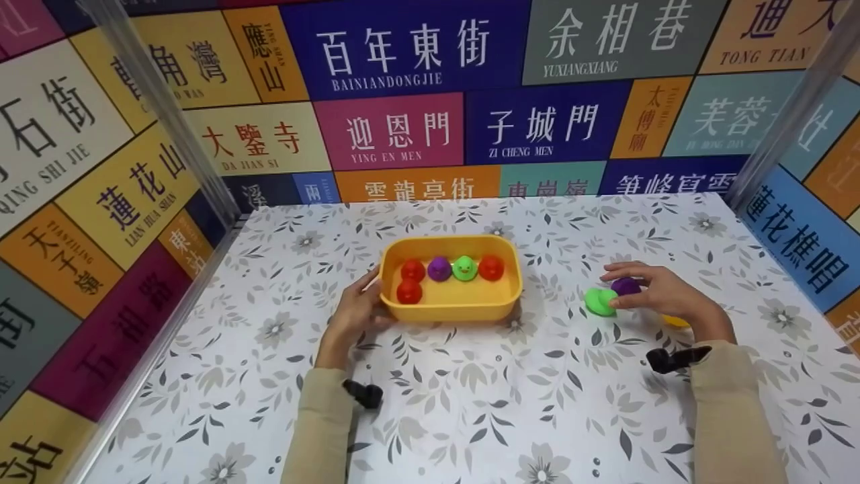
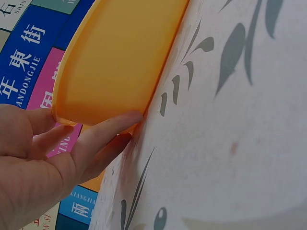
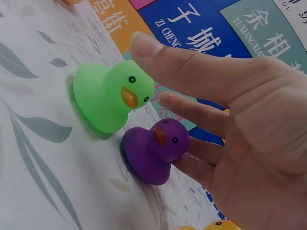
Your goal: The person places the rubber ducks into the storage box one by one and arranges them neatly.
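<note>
The yellow tub [image 1: 451, 312] stands flat on the patterned tabletop [image 1: 537, 403], nearer the far edge than the near one and roughly midway between the left and right edges. It contains five toy ducks: two red ducks [image 1: 410, 292] at the left end, one in front of the other, then a purple duck [image 1: 439, 269], a green duck [image 1: 464, 269] and a third red duck [image 1: 491, 268] spaced along the far side. The left hand [image 1: 353, 309] curves round the tub's left end, its digits spread between the rim and the foot of the wall in a light hold. Toward the tabletop's right edge, well apart from the tub, stand a loose green duck [image 3: 96, 93] and, just beside it, a loose purple duck [image 3: 148, 155], both upright; a yellow duck [image 1: 675, 322] is partly hidden by the right hand [image 1: 668, 296]. That hand is spread wide, thumb near the green head and fingers beyond the purple body, with nothing gripped; whether it touches either duck cannot be told. The step in hand is judged to be a reach to pick up a loose duck, the exact one uncertain. The next move calls for thumb and fingers to close on one body without toppling its neighbour, while the left hand steadies the tub.
</note>
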### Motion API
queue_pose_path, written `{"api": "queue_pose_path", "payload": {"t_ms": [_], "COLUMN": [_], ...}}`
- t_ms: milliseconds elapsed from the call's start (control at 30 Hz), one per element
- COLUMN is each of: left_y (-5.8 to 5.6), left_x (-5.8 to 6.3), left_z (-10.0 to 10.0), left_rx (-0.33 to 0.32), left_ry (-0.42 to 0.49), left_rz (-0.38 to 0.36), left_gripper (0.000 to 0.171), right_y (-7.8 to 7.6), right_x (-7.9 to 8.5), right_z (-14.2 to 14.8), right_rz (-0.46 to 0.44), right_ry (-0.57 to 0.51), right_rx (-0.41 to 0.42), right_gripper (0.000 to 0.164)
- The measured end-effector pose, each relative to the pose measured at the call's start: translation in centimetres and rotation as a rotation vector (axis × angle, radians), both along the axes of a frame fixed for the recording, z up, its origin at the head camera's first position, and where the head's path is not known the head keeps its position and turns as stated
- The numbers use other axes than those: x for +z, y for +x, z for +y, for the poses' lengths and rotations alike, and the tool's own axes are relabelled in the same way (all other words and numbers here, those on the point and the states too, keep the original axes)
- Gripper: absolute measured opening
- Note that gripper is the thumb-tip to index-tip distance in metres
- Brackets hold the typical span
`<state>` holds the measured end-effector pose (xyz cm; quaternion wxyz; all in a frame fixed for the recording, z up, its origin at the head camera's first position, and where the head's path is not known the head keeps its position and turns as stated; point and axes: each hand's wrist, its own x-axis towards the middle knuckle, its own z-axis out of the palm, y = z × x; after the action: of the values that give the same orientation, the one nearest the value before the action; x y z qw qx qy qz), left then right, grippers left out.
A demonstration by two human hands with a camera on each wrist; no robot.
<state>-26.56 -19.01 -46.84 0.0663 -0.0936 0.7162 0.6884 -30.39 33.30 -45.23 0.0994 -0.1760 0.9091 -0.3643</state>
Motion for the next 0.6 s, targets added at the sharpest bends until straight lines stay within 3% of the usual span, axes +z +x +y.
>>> {"api": "queue_pose_path", "payload": {"t_ms": [133, 400, 600], "left_y": [-0.05, -0.04, 0.0], "left_x": [-0.08, -0.04, -0.04], "left_z": [0.05, 0.08, 0.06], "left_rx": [-0.001, 0.002, 0.012], "left_ry": [-0.005, 0.018, -0.013], "left_rz": [0.038, 0.031, 0.02], "left_gripper": [0.046, 0.046, 0.046], "right_y": [-0.02, -0.13, -0.04], "right_x": [0.05, 0.02, 0.04], "right_z": [-0.11, -0.37, -0.6], "right_rz": [0.004, -0.043, -0.063], "right_ry": [0.032, 0.044, 0.054], "right_rx": [0.01, 0.015, 0.003], "right_gripper": [0.056, 0.054, 0.05]}}
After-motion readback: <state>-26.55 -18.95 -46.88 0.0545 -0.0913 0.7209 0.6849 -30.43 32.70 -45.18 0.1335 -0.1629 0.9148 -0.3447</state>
